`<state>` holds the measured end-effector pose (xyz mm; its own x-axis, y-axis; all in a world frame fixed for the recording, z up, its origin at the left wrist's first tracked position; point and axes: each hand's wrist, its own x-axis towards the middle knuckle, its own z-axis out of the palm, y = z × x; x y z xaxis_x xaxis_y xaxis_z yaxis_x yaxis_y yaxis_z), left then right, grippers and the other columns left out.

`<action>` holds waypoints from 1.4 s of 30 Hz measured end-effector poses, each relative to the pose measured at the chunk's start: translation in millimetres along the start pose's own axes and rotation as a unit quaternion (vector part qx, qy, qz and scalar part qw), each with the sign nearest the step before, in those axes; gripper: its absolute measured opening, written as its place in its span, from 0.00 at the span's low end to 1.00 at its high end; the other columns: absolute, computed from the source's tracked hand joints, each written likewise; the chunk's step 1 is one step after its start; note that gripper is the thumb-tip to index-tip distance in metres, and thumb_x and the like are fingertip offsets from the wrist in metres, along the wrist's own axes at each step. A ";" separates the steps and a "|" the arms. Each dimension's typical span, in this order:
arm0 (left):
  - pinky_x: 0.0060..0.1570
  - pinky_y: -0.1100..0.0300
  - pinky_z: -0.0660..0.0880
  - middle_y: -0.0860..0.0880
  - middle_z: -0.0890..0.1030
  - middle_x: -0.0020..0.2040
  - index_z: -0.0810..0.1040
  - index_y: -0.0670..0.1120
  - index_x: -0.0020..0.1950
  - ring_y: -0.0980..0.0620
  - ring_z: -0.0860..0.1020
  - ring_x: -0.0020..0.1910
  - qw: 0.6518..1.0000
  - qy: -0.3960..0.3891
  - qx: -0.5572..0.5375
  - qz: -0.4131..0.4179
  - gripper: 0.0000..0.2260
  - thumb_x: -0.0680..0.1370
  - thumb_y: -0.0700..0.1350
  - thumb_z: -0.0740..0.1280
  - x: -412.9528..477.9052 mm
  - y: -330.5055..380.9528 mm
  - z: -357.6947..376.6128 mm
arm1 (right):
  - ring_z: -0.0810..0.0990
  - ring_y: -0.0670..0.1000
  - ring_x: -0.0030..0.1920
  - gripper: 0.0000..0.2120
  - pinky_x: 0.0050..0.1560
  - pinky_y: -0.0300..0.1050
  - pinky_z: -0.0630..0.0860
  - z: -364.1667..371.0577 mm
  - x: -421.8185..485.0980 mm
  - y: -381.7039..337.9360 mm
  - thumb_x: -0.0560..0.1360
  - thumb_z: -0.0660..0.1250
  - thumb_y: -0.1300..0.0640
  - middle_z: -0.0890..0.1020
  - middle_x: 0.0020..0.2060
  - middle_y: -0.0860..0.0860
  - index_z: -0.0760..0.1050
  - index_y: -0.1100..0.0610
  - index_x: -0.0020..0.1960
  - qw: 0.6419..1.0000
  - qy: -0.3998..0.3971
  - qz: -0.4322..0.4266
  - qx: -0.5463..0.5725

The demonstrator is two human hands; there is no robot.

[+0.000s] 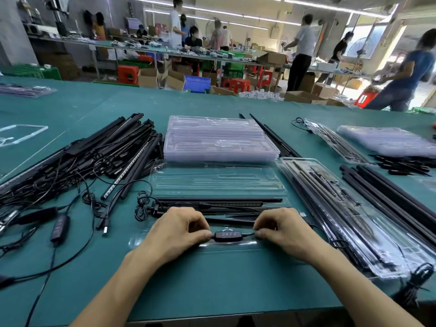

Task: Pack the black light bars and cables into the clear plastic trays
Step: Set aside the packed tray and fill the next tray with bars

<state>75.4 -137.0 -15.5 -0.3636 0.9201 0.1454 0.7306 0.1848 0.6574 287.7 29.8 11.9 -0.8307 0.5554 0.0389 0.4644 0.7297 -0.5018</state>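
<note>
Pinching the cable [247, 234] on either side of a small black controller [227, 235], both hands work at the near edge of an open clear tray [219, 180]. The left hand [175, 228] has its fingers curled, thumb and fingertips nipping the cable right at the controller's left end. The right hand [280, 230] grips the same way at the right end. The controller sits between the two hands, over the tray's nearest channel.

Just beyond the knuckles, black light bars [219, 201] lie lengthwise in the tray. Farther beyond the hands stands a stack of clear trays [219, 142]. Out past the left hand a loose heap of bars and cables [94, 156] spreads over the green desk [212, 279]. Out past the right hand lie packed trays [342, 208].
</note>
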 end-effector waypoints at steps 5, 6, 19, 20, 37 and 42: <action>0.43 0.58 0.78 0.61 0.80 0.36 0.81 0.58 0.38 0.64 0.77 0.38 0.996 0.008 0.065 -0.063 0.06 0.70 0.57 0.76 -6.3 -4.9 -9.0 | 0.76 0.40 0.40 0.05 0.45 0.39 0.74 -1.3 3.7 -6.5 0.72 0.71 0.56 0.78 0.35 0.40 0.81 0.46 0.42 0.994 -0.050 0.026 -0.095; 0.43 0.59 0.77 0.62 0.79 0.35 0.81 0.59 0.38 0.64 0.77 0.38 0.994 0.017 0.081 -0.078 0.07 0.69 0.58 0.76 -8.2 -5.6 -9.0 | 0.77 0.41 0.43 0.05 0.46 0.41 0.74 -2.8 5.2 -8.6 0.73 0.69 0.55 0.78 0.37 0.40 0.82 0.45 0.45 0.990 -0.060 0.033 -0.124; 0.42 0.59 0.79 0.63 0.81 0.33 0.81 0.57 0.35 0.64 0.79 0.34 0.991 -0.006 -0.004 -0.134 0.09 0.64 0.47 0.79 3.3 1.7 -15.5 | 0.74 0.48 0.61 0.22 0.60 0.45 0.72 -60.1 -31.9 20.4 0.71 0.69 0.37 0.75 0.58 0.44 0.71 0.42 0.62 0.953 -0.067 0.130 -0.267; 0.42 0.59 0.79 0.63 0.81 0.33 0.81 0.57 0.35 0.65 0.79 0.34 0.993 0.004 -0.011 -0.115 0.08 0.66 0.47 0.78 6.3 6.4 -13.1 | 0.74 0.48 0.61 0.23 0.60 0.46 0.72 -61.8 -33.1 22.4 0.71 0.68 0.35 0.76 0.59 0.45 0.71 0.42 0.63 0.948 -0.075 0.152 -0.268; 0.76 0.46 0.36 0.60 0.52 0.80 0.53 0.71 0.76 0.54 0.47 0.80 0.965 -0.121 0.229 0.049 0.26 0.78 0.70 0.51 54.2 41.3 66.0 | 0.75 0.52 0.48 0.20 0.51 0.49 0.75 -60.3 -32.4 15.9 0.69 0.71 0.37 0.70 0.46 0.46 0.64 0.41 0.52 0.942 -0.097 0.210 -0.242; 0.76 0.47 0.36 0.59 0.52 0.81 0.54 0.71 0.75 0.55 0.46 0.79 0.965 -0.128 0.226 0.034 0.27 0.77 0.71 0.53 57.1 41.6 66.6 | 0.76 0.52 0.44 0.16 0.44 0.46 0.71 -60.7 -23.3 22.6 0.74 0.71 0.45 0.73 0.38 0.44 0.68 0.46 0.55 0.969 0.054 0.189 -0.150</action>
<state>123.6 -53.8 -29.1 -0.1934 0.9800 -0.0475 0.9464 0.1991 0.2543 336.2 57.5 52.1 -0.5553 0.8317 -0.0007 0.8103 0.5408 -0.2257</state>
